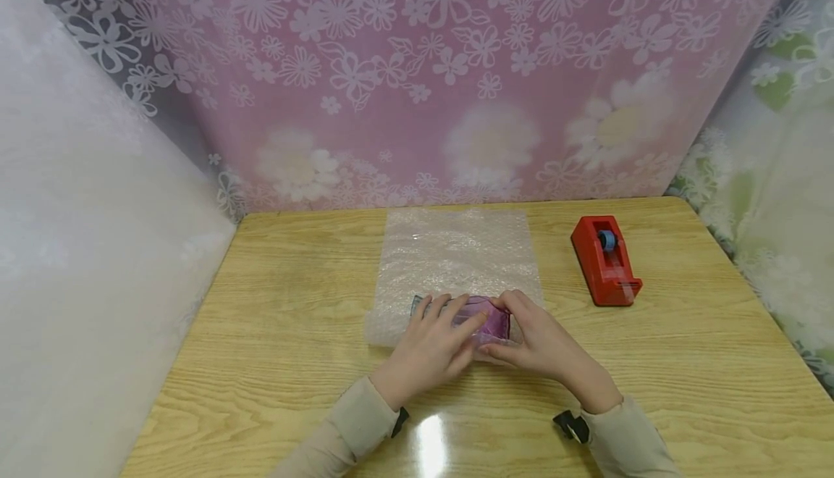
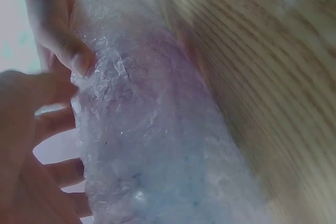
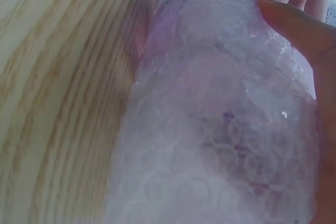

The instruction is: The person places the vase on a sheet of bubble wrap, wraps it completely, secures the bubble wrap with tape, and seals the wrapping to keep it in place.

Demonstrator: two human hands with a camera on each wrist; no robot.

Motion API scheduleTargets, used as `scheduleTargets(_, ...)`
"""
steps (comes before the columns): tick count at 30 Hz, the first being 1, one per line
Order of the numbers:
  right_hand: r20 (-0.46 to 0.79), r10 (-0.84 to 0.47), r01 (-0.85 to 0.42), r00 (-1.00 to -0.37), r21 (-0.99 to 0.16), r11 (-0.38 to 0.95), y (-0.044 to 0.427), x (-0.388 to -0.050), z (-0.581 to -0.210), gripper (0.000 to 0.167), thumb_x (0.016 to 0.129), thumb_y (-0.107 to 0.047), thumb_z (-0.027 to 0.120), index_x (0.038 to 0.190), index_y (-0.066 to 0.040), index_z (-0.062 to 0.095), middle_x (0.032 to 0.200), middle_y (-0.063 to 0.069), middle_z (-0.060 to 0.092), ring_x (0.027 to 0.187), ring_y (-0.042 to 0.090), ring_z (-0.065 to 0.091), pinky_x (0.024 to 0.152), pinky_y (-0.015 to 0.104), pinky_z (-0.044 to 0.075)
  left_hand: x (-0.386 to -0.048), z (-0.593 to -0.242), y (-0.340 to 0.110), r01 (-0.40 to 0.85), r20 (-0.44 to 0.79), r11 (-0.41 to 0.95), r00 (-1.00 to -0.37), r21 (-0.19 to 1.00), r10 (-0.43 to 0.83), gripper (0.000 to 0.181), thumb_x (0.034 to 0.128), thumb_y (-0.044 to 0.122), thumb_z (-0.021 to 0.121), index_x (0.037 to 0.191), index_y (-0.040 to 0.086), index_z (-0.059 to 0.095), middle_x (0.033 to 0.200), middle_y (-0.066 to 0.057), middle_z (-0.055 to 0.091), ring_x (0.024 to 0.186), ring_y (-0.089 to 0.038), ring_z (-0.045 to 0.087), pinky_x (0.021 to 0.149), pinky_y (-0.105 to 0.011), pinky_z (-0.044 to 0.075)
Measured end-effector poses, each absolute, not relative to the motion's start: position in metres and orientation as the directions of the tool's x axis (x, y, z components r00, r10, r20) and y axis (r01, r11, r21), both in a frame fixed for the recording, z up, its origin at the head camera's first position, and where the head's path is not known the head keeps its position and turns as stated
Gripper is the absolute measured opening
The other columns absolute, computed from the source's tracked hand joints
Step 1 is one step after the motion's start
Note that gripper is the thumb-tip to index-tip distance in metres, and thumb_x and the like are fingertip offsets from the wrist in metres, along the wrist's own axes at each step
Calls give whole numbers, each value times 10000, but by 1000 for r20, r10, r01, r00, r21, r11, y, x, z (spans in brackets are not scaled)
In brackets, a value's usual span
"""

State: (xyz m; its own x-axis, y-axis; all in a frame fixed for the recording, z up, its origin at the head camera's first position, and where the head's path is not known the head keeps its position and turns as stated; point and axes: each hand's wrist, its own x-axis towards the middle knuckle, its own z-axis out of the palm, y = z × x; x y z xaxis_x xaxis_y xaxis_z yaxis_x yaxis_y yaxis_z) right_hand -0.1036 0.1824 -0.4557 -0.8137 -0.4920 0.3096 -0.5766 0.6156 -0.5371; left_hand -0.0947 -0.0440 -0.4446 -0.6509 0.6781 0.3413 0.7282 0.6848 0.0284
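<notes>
A sheet of bubble wrap [image 1: 456, 246] lies on the table, its near edge folded up over a see-through object, purple [image 1: 499, 323] at the right and bluish at the left. The object's exact kind is hidden by wrap and hands. My left hand [image 1: 431, 344] rests on top of it with fingers spread. At the purple end, my right hand [image 1: 544, 340] grips the wrap and object between thumb and fingers. In the left wrist view, the left fingers touch the edge of the wrapped bundle [image 2: 152, 124]. The right wrist view shows the right thumb [image 3: 289, 17] pressing on the wrap [image 3: 210, 129].
A red tape dispenser [image 1: 606, 264] with a blue-cored roll stands to the right of the wrap. The wood-grain table [image 1: 287, 304] meets a pink floral curtain [image 1: 417, 101] at the back. Pale sheets hang on both sides.
</notes>
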Motion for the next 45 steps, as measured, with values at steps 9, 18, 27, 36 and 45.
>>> scheduleTargets(9,291,-499,-572,-816,-527,628,182,-104,-454,543,766,-393,848,1132,-123,550,1072,-3,594,906,116,569,746,366,533,-98,-444,-44,717,277,694,-681,64,678,492,909,582,594,1301,285,571,1419,-156,502,1196,-342,521,933,-522,466)
scheduleTargets(18,269,-507,-562,-819,-555,613,183,-108,-454,505,794,-422,821,1112,-132,557,1055,-2,608,907,104,559,756,355,518,-107,-446,-44,739,265,656,-671,155,693,447,876,465,698,1232,250,534,1355,-147,525,1244,-350,515,1065,-536,387)
scheduleTargets(27,209,-456,-497,-865,-477,724,181,-101,-449,595,799,-539,769,1216,-161,575,1153,2,638,984,194,643,719,424,563,-109,-443,-44,742,264,649,-668,168,696,430,872,406,737,1223,244,550,1341,-153,540,1200,-325,547,1046,-468,417)
scheduleTargets(36,435,-436,-583,-788,-300,755,169,-82,-442,683,699,-317,891,1242,-44,579,1222,149,619,1017,327,654,694,463,585,-109,-440,-43,731,243,660,-682,176,690,463,862,371,758,1258,247,552,1340,-118,541,1158,-312,568,1031,-454,425)
scheduleTargets(45,629,-401,-663,-666,-254,704,163,-58,-456,470,706,-126,801,1140,-17,655,1268,207,600,1099,388,600,862,529,530,-112,-435,-41,700,188,677,-713,227,675,456,875,361,743,1273,273,538,1365,-115,533,1212,-330,538,1030,-499,414)
